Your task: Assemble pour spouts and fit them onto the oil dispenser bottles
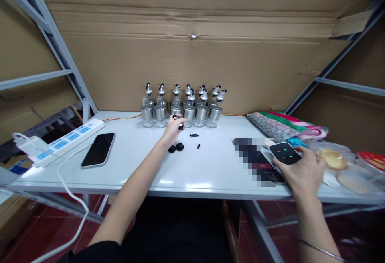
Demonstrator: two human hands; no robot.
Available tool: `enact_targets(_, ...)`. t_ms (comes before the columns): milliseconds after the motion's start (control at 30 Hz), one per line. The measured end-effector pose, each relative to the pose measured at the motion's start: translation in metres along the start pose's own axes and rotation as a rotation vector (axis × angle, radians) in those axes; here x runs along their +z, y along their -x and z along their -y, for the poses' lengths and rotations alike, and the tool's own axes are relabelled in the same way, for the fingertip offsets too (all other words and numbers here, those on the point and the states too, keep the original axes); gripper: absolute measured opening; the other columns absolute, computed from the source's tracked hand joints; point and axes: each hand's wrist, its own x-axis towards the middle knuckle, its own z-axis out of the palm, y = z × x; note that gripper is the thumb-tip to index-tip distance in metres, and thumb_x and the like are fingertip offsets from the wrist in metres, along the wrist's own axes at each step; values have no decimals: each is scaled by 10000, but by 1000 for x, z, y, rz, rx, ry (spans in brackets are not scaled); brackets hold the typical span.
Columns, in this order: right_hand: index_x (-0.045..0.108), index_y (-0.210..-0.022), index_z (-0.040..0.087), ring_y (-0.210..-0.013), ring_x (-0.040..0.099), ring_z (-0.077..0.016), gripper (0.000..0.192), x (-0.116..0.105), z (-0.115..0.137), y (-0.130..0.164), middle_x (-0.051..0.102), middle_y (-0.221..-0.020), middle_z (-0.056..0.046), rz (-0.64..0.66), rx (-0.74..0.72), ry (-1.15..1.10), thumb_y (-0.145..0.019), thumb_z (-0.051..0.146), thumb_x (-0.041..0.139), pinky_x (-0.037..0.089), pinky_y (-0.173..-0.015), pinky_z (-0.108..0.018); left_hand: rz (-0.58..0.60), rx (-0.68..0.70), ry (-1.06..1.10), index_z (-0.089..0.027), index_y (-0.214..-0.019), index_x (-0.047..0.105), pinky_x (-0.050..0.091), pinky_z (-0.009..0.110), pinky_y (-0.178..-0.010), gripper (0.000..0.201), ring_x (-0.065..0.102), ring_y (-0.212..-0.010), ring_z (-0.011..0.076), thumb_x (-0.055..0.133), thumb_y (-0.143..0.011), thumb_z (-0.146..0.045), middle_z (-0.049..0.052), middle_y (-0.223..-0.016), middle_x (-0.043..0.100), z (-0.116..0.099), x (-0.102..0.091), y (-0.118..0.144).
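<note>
White table (126,170), cardboard wall (192,54)

White table (210,174) — glass bottles (183,112), phone (98,149), power strip (64,140), black caps (176,147).

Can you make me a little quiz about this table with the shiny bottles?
1. True or false: the left hand holds a small black part near the bottles.
2. What does the right hand rest on? A) the phone B) a small black device with red and green lights C) the power strip
3. Fill in: the phone lies flat between the left arm and the white ____.

Key:
1. True. It grips a small black part.
2. B, the small black device.
3. Power strip.
</note>
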Motion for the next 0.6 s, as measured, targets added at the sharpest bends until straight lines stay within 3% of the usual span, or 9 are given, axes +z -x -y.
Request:
enact_targets(133,521,-1132,213,-998,477,-332,670,0,0,0,591,-1010,-115,10,47,-17,-548,519,638,431,-779,-402,1,-6,-10,-191,-877,398,360,214,-534,335,485,-522,72,614,-634,-108,-53,-668,467,-1,1,1)
enact_targets(600,542,-1107,166,-985,480,-332,683,4,-6,-2,598,-978,-136,-10,55,8,-526,506,654,422,-836,-411,13,2,-30,-202,-890,358,366,216,-528,362,485,-525,72,607,-643,-114,-54,-690,459,1,0,0)
